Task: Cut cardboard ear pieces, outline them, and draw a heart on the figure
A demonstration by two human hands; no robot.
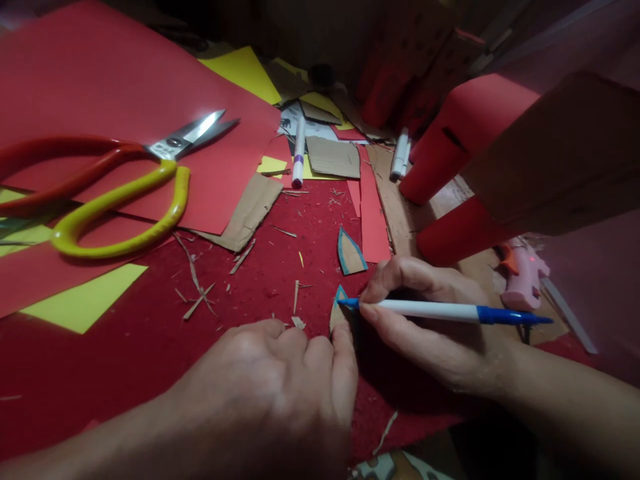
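Observation:
My right hand (435,320) pinches a white felt-tip pen (425,309) with blue ends. The pen's blue tip rests on a small pointed cardboard piece (337,319), drawing blue along its upper edge. With its fingers curled, my left hand (290,367) holds that piece down on the red cloth; the thumb covers its lower part. Just beyond lies a second pointed cardboard piece (351,253), its edges outlined in blue.
Scissors (175,150) with red and yellow handles lie on red paper (125,80) at the left. A purple-banded marker (299,153) and cardboard scraps (333,157) are farther back. At the right stand red tubes (460,230) near a pink glue gun (523,273).

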